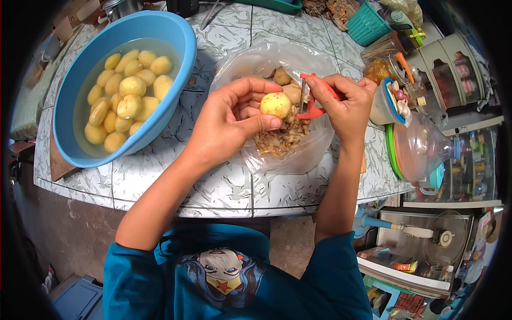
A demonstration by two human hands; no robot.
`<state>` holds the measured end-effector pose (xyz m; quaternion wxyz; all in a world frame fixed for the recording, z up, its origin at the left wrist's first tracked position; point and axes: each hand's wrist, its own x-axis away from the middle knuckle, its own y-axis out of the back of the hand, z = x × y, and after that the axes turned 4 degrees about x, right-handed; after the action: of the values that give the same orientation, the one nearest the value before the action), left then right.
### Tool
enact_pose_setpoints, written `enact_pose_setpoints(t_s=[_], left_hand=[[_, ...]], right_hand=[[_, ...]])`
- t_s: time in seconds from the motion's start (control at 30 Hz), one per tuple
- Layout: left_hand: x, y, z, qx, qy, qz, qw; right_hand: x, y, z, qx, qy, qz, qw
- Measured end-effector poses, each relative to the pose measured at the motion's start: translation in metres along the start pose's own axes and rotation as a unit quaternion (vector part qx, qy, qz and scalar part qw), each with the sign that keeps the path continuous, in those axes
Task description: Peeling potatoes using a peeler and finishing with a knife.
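Between its thumb and fingers, my left hand grips a peeled potato with a few brown specks. My right hand holds a red Y-shaped peeler, its blade just right of the potato and apart from it. Beneath both hands lies an open clear plastic bag with potato peels and a few unpeeled potatoes in it. To the left, a blue basin of water holds many peeled potatoes.
The tiled table's near edge runs in front of me. A wooden board is partly under the basin. At right stand a teal basket, a container topped with garlic and shallots, and stacked plastic lids.
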<state>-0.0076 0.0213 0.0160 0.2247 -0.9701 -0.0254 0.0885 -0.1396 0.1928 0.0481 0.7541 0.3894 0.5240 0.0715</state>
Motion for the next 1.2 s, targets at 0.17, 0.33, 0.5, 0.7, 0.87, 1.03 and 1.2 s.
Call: enact_pose_setpoints(t_s=[0.17, 0.33, 0.5, 0.7, 0.87, 1.03, 1.2], left_hand=[[0.0, -0.004, 0.004, -0.064, -0.046, -0.036, 0.996], [0.0, -0.003, 0.01, -0.165, -0.131, -0.058, 0.976], [0.0, -0.002, 0.003, -0.114, -0.075, -0.042, 0.99], [-0.001, -0.003, 0.004, -0.056, -0.027, -0.035, 0.997], [0.0, -0.002, 0.003, -0.055, -0.056, -0.02, 0.997], [0.002, -0.004, 0.004, -0.017, -0.068, -0.008, 0.997], [-0.001, 0.001, 0.004, -0.031, -0.087, -0.025, 0.995]], right_hand=[[-0.003, 0.002, 0.02, 0.002, -0.005, 0.001, 1.0], [-0.004, 0.009, 0.021, -0.089, -0.097, -0.007, 0.991], [-0.002, 0.01, 0.02, -0.061, -0.152, 0.052, 0.985], [-0.002, 0.008, 0.025, -0.13, -0.084, 0.049, 0.987], [-0.003, 0.004, 0.032, -0.082, -0.038, 0.066, 0.994], [-0.003, 0.004, 0.015, -0.034, -0.048, 0.061, 0.996], [-0.005, 0.015, 0.021, -0.085, -0.126, 0.056, 0.987]])
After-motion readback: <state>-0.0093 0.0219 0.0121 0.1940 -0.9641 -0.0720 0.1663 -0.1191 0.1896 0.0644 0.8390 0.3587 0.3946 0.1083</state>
